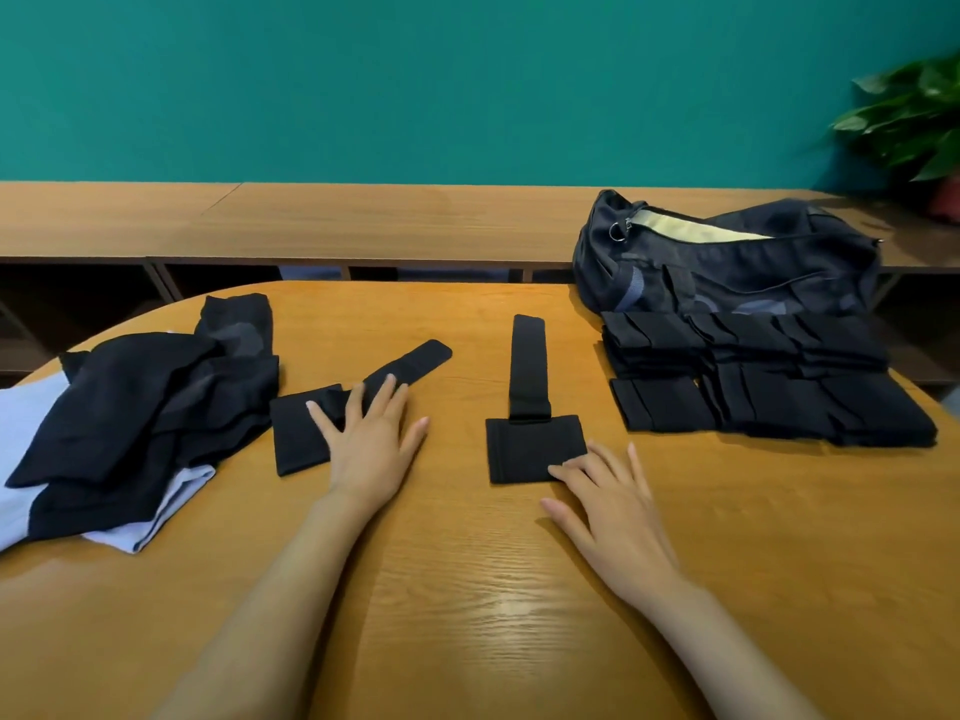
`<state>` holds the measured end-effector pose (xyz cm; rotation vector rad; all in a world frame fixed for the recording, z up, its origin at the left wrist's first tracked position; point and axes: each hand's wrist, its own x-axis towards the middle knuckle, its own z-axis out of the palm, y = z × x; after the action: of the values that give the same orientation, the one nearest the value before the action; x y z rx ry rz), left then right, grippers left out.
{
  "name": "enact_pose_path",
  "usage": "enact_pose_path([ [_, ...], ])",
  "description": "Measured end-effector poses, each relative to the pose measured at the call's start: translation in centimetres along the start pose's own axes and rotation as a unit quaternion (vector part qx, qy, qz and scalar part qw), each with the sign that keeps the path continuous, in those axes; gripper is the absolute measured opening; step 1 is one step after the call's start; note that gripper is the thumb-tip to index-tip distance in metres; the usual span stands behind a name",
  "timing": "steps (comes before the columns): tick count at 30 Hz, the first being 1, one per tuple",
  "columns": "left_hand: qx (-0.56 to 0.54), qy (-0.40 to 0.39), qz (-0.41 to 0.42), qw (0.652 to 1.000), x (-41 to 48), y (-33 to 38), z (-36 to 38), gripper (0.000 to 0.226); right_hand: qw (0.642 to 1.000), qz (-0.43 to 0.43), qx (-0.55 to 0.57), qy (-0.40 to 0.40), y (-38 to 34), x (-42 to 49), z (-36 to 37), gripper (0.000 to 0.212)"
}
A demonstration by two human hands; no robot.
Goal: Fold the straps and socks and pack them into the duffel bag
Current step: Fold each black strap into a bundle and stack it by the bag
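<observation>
Left hand [370, 444], right hand [608, 506] (both flat) touch straps [530, 444].

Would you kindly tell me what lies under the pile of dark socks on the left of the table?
A pale blue cloth pokes out beneath the dark socks at their left and near edges. Whatever else lies under them is covered.

Ahead of me a plain teal wall [415, 85] fills the top of the frame. Below it runs a long, low wooden shelf unit [363, 220] with dark open compartments [78, 298]. At upper right, a leafy green plant [909, 116] stands in a reddish pot [948, 200]. My rounded wooden worktop [467, 589] spans the lower frame, with soft glare at bottom centre.
</observation>
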<state>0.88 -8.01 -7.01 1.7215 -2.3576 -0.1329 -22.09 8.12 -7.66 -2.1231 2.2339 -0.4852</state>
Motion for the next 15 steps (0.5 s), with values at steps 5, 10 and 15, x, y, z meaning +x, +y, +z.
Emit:
enact_pose_path([
  [5, -0.142, -0.014, 0.124, 0.982, -6.7, 5.1, -1.3, 0.046, 0.998, -0.015, 0.062, 0.0, -0.5, -2.3, -0.6, 0.066],
  [10, -0.217, -0.061, 0.101, 0.969, -12.3, 6.9, -0.5, 0.045, 0.989, -0.011, 0.15, 0.001, -0.8, -4.7, -0.2, 0.063],
  [15, -0.257, -0.012, 0.085, 0.963, -14.6, 6.4, 0.4, 0.028, 0.982, -0.003, 0.188, 0.024, -1.1, -6.8, -0.1, 0.055],
])
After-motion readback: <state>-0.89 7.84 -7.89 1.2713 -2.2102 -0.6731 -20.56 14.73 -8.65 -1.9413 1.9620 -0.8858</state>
